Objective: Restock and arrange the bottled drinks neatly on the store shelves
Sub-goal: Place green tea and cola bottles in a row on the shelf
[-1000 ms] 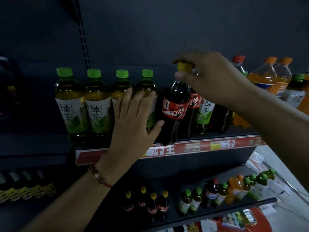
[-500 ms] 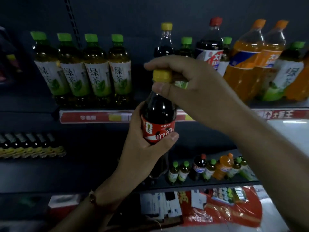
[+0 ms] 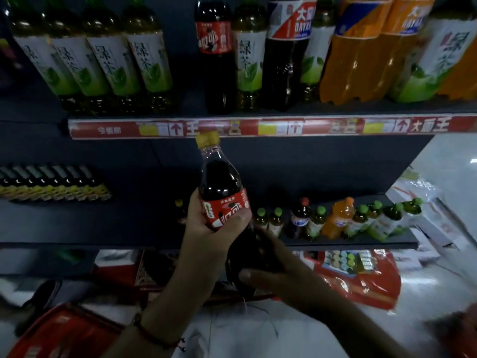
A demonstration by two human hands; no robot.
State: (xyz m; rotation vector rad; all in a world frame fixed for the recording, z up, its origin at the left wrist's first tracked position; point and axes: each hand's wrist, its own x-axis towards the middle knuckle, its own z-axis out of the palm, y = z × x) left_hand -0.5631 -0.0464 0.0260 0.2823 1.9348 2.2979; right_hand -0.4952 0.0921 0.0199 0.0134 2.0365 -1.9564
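Now, current state:
left hand [image 3: 206, 228]: wrapped round the red label of the cola bottle [image 3: 222, 192], thumb on the front, fingers behind
right hand [image 3: 271, 270]: lower down, curled round the dark base of the same bottle; thumb visible at the front, fingertips lost in shadow
cola bottle: upright, yellow cap [image 3: 207, 138] on top, held in the air in front of the shelving, cap level with the red price strip [image 3: 258, 127]; not on any shelf
wrist: red cord bracelet [image 3: 157, 337] on the left arm
upper shelf [image 3: 387, 109]: row of four green tea bottles [image 3: 103, 55] at left, then a gap, then a second cola bottle [image 3: 218, 52], more green tea, a dark soda with a blue and red label [image 3: 286, 52], two orange soda bottles [image 3: 361, 52], another green tea at far right
lower shelf [image 3: 335, 244]: small bottles in a line at right, green caps mostly, one red-capped dark one [image 3: 299, 215], one orange one [image 3: 338, 218]
far left: row of dark bottles with yellow labels [image 3: 51, 182], blurred
floor: red plastic bags [image 3: 361, 277] and packaging under the shelves, red basket [image 3: 64, 332] at bottom left
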